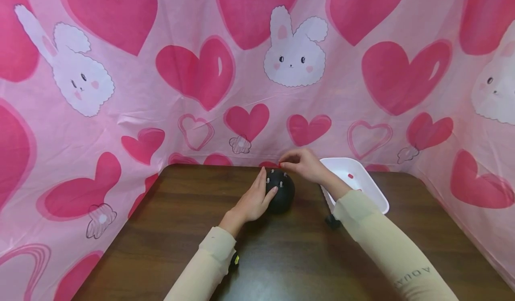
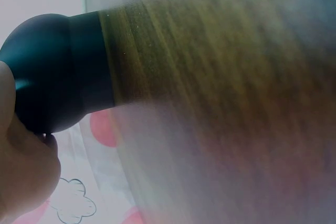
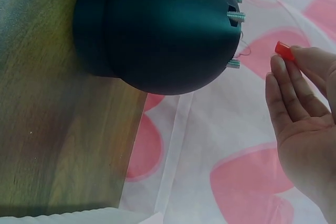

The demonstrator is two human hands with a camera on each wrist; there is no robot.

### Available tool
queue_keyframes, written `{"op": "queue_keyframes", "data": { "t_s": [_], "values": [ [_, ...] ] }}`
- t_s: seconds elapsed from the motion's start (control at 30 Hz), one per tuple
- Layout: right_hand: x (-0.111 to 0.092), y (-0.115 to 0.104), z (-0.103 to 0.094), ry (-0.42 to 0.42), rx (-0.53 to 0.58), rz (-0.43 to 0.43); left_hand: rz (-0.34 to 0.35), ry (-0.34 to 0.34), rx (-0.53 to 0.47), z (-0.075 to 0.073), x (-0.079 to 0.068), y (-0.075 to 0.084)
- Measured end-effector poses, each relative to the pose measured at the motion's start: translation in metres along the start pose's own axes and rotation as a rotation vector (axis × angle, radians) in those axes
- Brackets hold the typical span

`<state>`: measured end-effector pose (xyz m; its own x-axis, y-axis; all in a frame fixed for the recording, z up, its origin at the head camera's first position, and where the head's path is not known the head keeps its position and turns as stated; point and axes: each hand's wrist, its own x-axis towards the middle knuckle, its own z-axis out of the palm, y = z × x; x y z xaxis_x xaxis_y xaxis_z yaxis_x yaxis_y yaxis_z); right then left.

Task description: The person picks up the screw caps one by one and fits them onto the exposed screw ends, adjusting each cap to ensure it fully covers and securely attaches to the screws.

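Note:
In the head view a black ball-shaped object (image 1: pixel 280 201) stands on the table with several silver threaded studs on its top. My left hand (image 1: pixel 251 201) rests against its left side, fingers straight and thumb over the front. The left wrist view shows that hand (image 2: pixel 26 166) touching the ball above its cylindrical base (image 2: pixel 93 61). A small red cap (image 3: pixel 284 51) is pinched between thumb and fingertip of my right hand (image 3: pixel 307 114). In the right wrist view the cap is a short way off from the studs (image 3: pixel 236 17).
Right of the ball is a white tray (image 1: pixel 376 189) with small red pieces (image 1: pixel 350 175) in it. A dark block (image 1: pixel 332 222) shows by the tray's near left corner. The brown wooden table (image 1: pixel 169 229) ends at a pink heart-patterned cloth (image 1: pixel 249 91).

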<state>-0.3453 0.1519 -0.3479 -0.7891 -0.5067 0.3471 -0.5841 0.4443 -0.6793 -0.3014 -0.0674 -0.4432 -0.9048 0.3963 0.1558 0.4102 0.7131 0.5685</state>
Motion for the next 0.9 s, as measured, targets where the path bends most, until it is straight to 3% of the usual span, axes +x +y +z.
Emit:
{"op": "queue_keyframes", "data": {
  "t_s": [0.4,0.9],
  "values": [
    [0.006,0.008,0.013,0.072,-0.029,0.029,0.004,0.002,0.011,-0.001,0.0,0.001],
    [0.009,0.012,0.022,0.042,-0.042,0.076,0.006,0.009,0.013,0.001,0.0,0.0]
  ]
}}
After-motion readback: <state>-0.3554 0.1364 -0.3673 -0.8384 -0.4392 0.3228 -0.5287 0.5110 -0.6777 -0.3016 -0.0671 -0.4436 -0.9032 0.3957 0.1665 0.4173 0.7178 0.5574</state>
